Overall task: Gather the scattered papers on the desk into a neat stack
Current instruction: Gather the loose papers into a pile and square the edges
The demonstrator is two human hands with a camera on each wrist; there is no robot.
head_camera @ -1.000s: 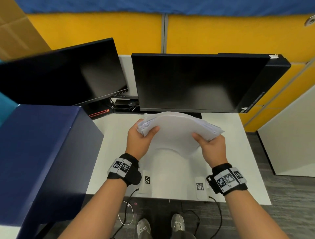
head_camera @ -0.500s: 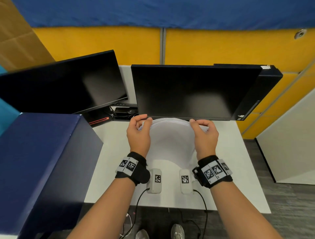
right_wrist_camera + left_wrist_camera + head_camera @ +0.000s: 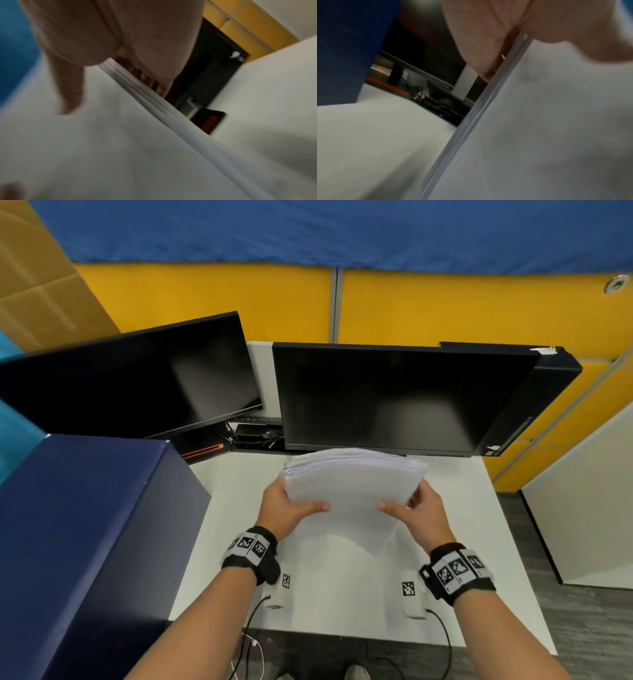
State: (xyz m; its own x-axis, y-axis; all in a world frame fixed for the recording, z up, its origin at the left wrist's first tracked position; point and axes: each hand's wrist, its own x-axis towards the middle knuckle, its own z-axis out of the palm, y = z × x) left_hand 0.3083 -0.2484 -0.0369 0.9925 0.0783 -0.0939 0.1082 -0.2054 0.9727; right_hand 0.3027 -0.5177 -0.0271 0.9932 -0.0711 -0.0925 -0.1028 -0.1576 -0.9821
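Note:
A sheaf of white papers [image 3: 349, 494] is held up off the white desk [image 3: 219, 508], tilted, in front of the right monitor. My left hand [image 3: 291, 506] grips its left side, thumb on the top sheet and fingers underneath. My right hand [image 3: 414, 510] grips the right side the same way. The far edges of the sheets are fanned and uneven. The left wrist view shows the paper edge [image 3: 481, 115] running under my thumb. The right wrist view shows the layered edge [image 3: 171, 119] with fingers curled beneath it.
Two dark monitors [image 3: 387, 398] stand at the back of the desk, with cables and a small black device [image 3: 253, 433] between them. A dark blue box [image 3: 85, 542] rises at the left. Two white tagged devices [image 3: 411, 594] lie near the front edge. A white cabinet [image 3: 589, 508] stands right.
The hands had pushed the sheaf away toward the monitor with its far edge down; now they have drawn it back and raised it, thumbs on top.

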